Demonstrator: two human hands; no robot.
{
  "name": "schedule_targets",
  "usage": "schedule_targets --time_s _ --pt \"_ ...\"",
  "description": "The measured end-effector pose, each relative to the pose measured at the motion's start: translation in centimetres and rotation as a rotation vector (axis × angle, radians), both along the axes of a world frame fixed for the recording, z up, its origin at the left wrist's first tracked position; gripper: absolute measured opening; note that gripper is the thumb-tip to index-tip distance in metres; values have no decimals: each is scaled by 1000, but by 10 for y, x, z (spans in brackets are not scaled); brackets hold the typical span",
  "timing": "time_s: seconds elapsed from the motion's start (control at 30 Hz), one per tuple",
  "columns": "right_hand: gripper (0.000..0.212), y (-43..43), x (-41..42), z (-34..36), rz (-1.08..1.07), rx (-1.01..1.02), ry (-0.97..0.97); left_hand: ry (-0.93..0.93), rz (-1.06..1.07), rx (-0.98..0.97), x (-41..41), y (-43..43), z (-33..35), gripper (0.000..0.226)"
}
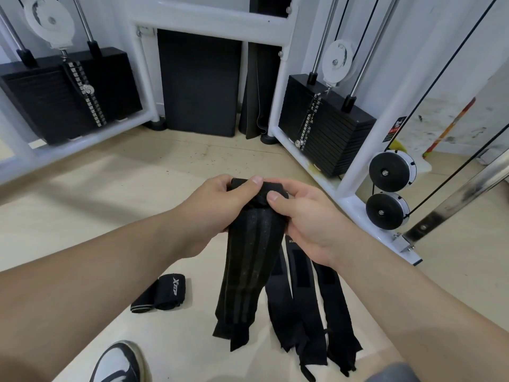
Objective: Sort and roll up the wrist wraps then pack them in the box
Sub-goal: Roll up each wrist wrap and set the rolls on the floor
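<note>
A long black wrist wrap (248, 271) hangs from both my hands over the floor, its top end curled into a small roll. My left hand (217, 208) grips that rolled end from the left, thumb on top. My right hand (305, 216) pinches it from the right, thumb pressed on the fabric. Under it, three more black wraps (300, 307) lie flat side by side on the floor, Velcro patches up. Two rolled wraps (162, 296), one with white lettering, lie on the floor to the left. No box is in view.
White cable-machine frames with black weight stacks stand at the back left (68, 97) and right (325, 125). A black pad (198, 81) leans against the wall between them. Two black pulleys (391, 172) sit at the right. My shoe (121, 365) is at the bottom.
</note>
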State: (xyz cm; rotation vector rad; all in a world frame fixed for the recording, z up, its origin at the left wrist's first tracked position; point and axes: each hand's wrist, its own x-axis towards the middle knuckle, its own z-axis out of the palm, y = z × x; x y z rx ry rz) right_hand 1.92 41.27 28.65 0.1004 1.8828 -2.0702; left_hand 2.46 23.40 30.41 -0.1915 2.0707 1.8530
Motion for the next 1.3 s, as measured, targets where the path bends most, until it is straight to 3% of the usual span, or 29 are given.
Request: schedule_targets --time_s 0.27,0.53,0.7,1.1,1.3 --pt "23 2 2 5 -80 -11 12 15 -249 44 5 -14 9 27" --pt "34 5 2 8 12 -115 23 134 -74 -79 4 -13 6 19" --pt "39 8 1 8 36 -90 40 132 -36 -42 5 -11 9 24" --pt "34 1 6 11 62 109 229 -42 54 215 6 -5 9 32" --pt "46 -2 5 7 -15 176 308 -226 -147 337 7 -11 11 44"
